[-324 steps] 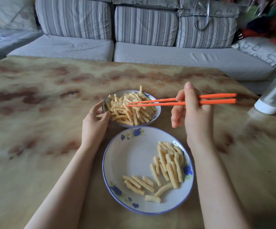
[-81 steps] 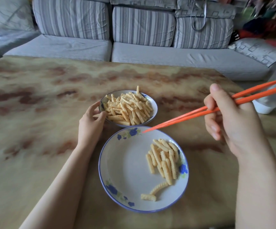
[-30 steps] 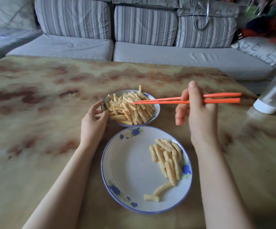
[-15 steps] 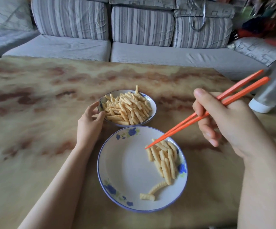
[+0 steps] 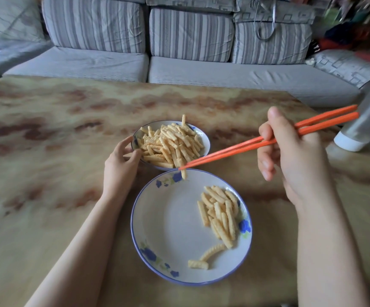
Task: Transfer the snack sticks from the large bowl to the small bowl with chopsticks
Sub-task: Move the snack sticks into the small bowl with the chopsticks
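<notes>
Found right hand (image 5: 290, 160) curled round a pair of long orange plastic chopsticks (image 5: 257, 144), thumb laid over the top, index and middle fingers wrapped beneath, gripping about midway along. Chopstick tips drawn narrow, pinching one pale yellow crinkle-cut snack stick (image 5: 183, 173) that hung near upright. Placed that stick well to the left of the right fingers, over the spot where the two bowl rims nearly met.

Found left hand (image 5: 119, 167) holding a small white bowl with a blue rim (image 5: 204, 138), thumb and fingertips curved against the near-left side of the small bowl. Logged a heaped pile of snack sticks (image 5: 170, 142) inside, just beyond the left fingertips.

Logged a large shallow white bowl with blue rim and blue flower prints (image 5: 170, 218) nearer than both sets of fingers, between the forearms. Saw a cluster of sticks (image 5: 219, 213) on its right half, below the right fingers, plus two strays toward the near rim.

Noted tan, brown-mottled table (image 5: 46, 173) under everything, grey striped sofa (image 5: 190, 34) beyond, and a clear bottle with a white cap (image 5: 365, 127) tilted just past the chopsticks' butt ends.
</notes>
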Action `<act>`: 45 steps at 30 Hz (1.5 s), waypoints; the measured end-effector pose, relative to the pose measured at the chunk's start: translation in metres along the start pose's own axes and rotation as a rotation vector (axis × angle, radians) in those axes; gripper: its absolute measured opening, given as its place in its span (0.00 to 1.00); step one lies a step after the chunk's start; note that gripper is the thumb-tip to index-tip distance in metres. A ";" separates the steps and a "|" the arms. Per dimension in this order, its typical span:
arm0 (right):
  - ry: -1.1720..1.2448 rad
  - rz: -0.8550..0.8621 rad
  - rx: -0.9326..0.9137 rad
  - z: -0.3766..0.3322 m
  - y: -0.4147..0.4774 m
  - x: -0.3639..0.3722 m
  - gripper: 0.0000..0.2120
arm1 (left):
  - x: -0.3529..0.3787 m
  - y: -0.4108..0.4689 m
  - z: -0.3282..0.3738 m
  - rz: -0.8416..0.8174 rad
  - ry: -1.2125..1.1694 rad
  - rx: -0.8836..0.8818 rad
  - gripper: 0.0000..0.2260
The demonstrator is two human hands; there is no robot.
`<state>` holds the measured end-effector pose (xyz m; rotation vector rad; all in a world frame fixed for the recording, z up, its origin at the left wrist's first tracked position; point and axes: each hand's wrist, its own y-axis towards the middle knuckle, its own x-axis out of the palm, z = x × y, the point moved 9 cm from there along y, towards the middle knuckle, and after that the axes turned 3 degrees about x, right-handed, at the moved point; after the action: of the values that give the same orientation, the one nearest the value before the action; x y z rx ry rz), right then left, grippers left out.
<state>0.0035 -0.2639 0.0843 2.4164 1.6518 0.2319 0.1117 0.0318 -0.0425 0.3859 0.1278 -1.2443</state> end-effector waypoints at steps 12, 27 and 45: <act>0.133 0.224 -0.045 0.024 0.012 0.016 0.20 | 0.000 0.000 -0.002 0.000 -0.013 -0.013 0.18; 0.027 0.078 -0.002 0.023 0.011 0.022 0.20 | 0.002 0.001 -0.004 -0.012 -0.022 -0.019 0.18; -0.303 -0.186 0.097 -0.014 -0.017 -0.003 0.20 | 0.002 0.000 -0.005 -0.016 -0.007 -0.032 0.18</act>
<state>-0.0162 -0.2595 0.0935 2.2079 1.7617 -0.2367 0.1132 0.0319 -0.0473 0.3536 0.1449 -1.2578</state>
